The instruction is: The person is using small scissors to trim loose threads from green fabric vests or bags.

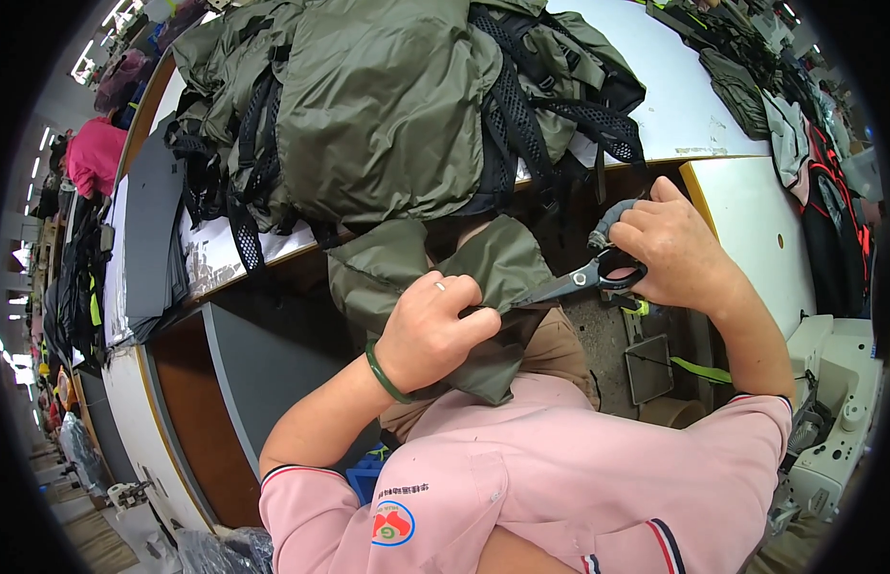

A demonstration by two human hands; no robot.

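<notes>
My left hand (433, 327), with a green bangle at the wrist and a ring, is closed on a dark olive fabric piece (507, 256) that hangs over my lap. In my right hand (670, 247) is a pair of scissors (581, 278) with dark handles, one of them wrapped in grey-blue material. The blades point left and their tips reach the fabric beside my left fingers. How far the blades are apart is hard to make out. Just beyond, a heap of olive bags (378, 115) with black mesh straps lies on the white table.
The table's front edge (273, 260) runs between the bags and my lap. Dark grey sheets (153, 230) are stacked at its left. On the right are a white panel with a yellow edge (751, 225) and a white sewing machine (832, 411). A person in pink (96, 158) is at the far left.
</notes>
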